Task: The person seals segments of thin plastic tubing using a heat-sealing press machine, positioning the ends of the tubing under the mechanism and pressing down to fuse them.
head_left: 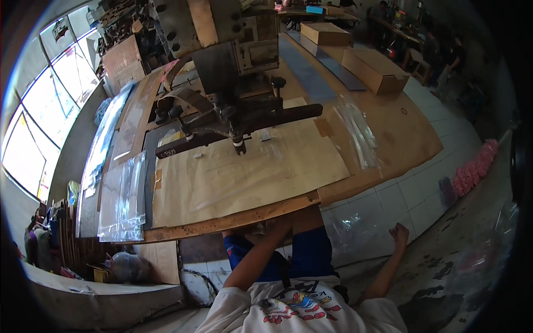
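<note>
My right hand [398,233] is held out to the right, away from the table, with its fingers curled in and nothing showing in them. My left forearm [258,259] reaches across my lap to the table's front edge, and the hand there is hidden under the board. In front of me a tan sheet [250,180] lies on the table, taped at its sides. Over it stands a press machine [222,69] with a dark crossbar [266,122] and a small tip [239,147] just above the sheet.
Clear plastic bags [123,194] lie at the table's left, and clear plastic strips [358,136] at its right. Cardboard boxes [377,69] stand at the far right. A pink bundle [476,166] is on the floor. Other people sit at far tables.
</note>
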{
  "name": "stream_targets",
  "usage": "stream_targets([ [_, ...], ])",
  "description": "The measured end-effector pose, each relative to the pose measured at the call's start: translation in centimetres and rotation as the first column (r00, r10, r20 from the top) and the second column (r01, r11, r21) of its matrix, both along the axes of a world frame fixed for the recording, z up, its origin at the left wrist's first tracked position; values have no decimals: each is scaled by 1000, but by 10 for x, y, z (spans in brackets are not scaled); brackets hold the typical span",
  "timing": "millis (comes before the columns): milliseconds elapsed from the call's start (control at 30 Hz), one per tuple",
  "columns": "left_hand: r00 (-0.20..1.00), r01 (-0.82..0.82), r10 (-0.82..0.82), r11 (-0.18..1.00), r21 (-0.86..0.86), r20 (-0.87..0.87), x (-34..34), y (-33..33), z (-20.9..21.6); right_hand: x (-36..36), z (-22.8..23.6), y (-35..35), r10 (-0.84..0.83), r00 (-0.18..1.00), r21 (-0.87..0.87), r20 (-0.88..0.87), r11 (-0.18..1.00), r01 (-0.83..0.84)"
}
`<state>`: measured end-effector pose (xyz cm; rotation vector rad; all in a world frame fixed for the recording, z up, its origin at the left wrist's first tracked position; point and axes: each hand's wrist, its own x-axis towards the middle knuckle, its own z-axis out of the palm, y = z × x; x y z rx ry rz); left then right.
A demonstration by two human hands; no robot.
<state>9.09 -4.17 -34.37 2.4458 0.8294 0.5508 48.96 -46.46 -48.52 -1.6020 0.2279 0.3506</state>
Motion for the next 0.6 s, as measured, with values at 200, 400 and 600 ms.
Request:
stream_targets([
  [200, 996, -18, 21, 999, 38, -84, -20, -5, 0, 19, -88, 29, -133, 986, 102, -99, 984, 143],
  [400, 1000, -3, 4, 1000, 24, -26, 14, 6, 2, 104, -156, -32, 208, 966, -442, 154, 889, -121],
  [600, 999, -14, 15, 1000, 15, -29, 35, 11, 1, 91, -154, -28, -127, 981, 492, -144, 851, 183],
])
